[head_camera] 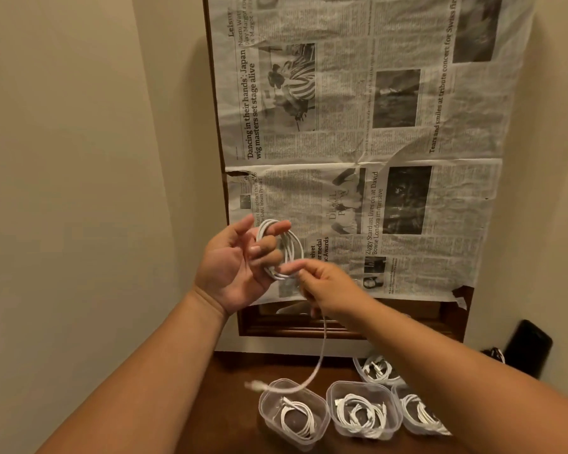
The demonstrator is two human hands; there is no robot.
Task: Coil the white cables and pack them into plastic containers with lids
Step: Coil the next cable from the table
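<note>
Left grip (233,267) clamps the coiled cable (291,249); right grip (325,290), just below, pinches its tail; slack could spring loops off.

Clear plastic containers (294,417) (glossy), wooden table (230,404)

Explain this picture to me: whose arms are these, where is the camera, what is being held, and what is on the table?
There is no machine here. A person works with bare hands, and the single camera sits on their head, looking forward and down. The left hand carries a cable looped round its fingers. The right hand pinches the same cable, whose loose end hangs toward the table. Four open containers stand there, each with coiled cable inside. Newspaper covers the frame on the wall behind.
</note>
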